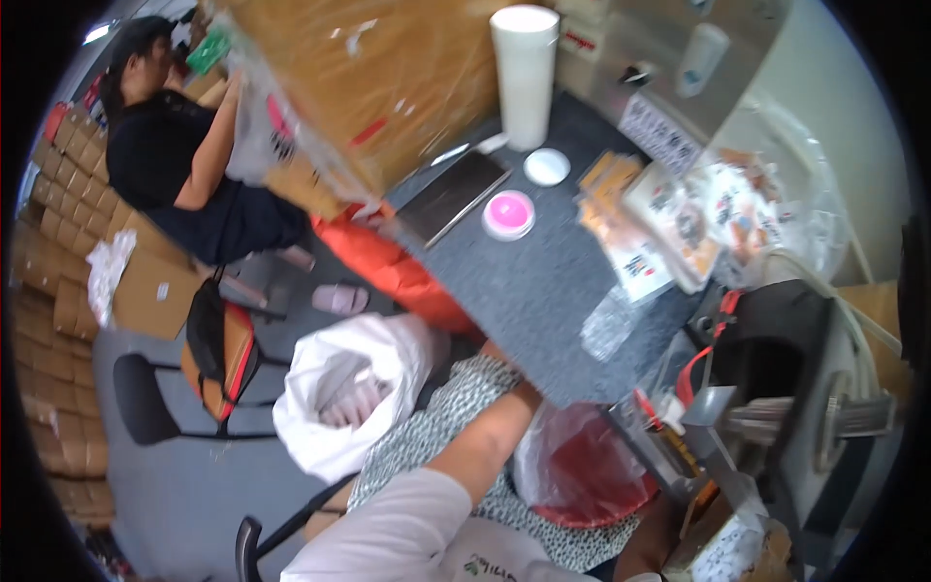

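My left forearm (490,446), below a white sleeve, reaches to the near edge of the dark grey tabletop (533,281). The hand beyond it is hidden at that edge. At the lower right, part of my right forearm (648,545) shows beside a printed plastic packet (729,543); the fingers there are hidden, so I cannot tell whether they touch it. Between my arms stands a red tub (592,475) lined with clear plastic. A crumpled clear wrapper (611,325) lies on the tabletop, near several printed packets (630,233).
A tall white cup (525,78), a round pink-topped container (509,214), a white lid (546,168) and a dark tablet-like slab (451,199) occupy the table. A metal machine (708,427) stands right. Left are a white sack (320,427), a chair (145,398) and another person (160,145).
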Action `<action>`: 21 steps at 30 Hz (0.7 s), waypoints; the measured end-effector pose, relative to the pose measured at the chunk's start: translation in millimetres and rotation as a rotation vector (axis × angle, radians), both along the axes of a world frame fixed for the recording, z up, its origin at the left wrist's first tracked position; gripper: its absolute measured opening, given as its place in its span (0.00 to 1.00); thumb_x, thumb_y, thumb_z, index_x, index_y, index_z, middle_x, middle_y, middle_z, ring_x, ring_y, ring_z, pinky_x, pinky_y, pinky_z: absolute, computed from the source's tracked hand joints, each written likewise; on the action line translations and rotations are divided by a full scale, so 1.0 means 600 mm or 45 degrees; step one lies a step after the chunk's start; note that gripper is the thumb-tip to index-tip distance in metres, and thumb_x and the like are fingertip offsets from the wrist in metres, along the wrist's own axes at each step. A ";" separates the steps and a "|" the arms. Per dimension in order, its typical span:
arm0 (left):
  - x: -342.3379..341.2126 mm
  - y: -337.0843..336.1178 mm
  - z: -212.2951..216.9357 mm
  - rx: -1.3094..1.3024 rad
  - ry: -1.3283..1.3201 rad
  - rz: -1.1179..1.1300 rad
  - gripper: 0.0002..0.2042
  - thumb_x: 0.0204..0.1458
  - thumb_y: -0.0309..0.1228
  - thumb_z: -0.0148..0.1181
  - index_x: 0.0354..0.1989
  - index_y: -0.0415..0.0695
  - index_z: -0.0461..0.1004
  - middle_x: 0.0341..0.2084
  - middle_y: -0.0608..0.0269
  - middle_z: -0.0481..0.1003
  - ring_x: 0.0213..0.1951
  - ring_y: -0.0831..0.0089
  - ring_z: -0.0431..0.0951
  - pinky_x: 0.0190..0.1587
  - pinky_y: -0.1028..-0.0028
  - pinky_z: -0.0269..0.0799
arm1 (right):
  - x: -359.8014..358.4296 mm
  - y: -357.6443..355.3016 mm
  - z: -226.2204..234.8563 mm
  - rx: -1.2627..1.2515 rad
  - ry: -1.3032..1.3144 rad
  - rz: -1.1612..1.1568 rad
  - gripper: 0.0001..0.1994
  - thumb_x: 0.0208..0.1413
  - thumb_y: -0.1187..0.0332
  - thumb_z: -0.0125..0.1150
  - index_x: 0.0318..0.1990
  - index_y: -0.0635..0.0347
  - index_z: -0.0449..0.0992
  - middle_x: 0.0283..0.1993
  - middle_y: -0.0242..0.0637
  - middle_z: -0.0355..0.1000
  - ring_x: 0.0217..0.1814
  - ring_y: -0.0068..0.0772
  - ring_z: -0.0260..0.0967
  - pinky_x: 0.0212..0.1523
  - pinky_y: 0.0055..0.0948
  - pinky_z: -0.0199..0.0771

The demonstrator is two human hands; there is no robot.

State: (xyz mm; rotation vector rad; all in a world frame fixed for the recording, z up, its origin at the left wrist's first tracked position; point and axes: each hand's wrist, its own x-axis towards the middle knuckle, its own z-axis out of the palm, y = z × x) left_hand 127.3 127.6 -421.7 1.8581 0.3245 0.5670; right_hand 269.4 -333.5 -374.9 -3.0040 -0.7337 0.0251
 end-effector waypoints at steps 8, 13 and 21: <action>-0.202 -0.049 0.303 0.228 0.366 0.013 0.14 0.63 0.30 0.53 0.52 0.38 0.77 0.59 0.47 0.74 0.60 0.50 0.73 0.60 0.59 0.71 | -0.079 -0.084 0.013 -0.309 -0.025 0.124 0.24 0.72 0.62 0.49 0.68 0.69 0.64 0.68 0.55 0.67 0.65 0.49 0.68 0.67 0.39 0.69; -0.503 0.005 0.371 -0.150 0.113 1.000 0.10 0.68 0.29 0.48 0.44 0.39 0.77 0.37 0.59 0.77 0.39 0.70 0.76 0.43 0.71 0.73 | -0.060 -0.185 0.006 -0.436 -0.320 0.197 0.22 0.72 0.64 0.50 0.67 0.71 0.67 0.65 0.57 0.70 0.62 0.49 0.71 0.65 0.40 0.70; -0.806 0.152 0.033 0.172 1.434 0.979 0.13 0.62 0.35 0.52 0.48 0.42 0.78 0.44 0.51 0.77 0.48 0.60 0.78 0.52 0.62 0.73 | -0.146 -0.098 0.093 0.399 0.107 -0.104 0.20 0.73 0.64 0.51 0.61 0.73 0.73 0.59 0.56 0.76 0.57 0.47 0.75 0.61 0.37 0.72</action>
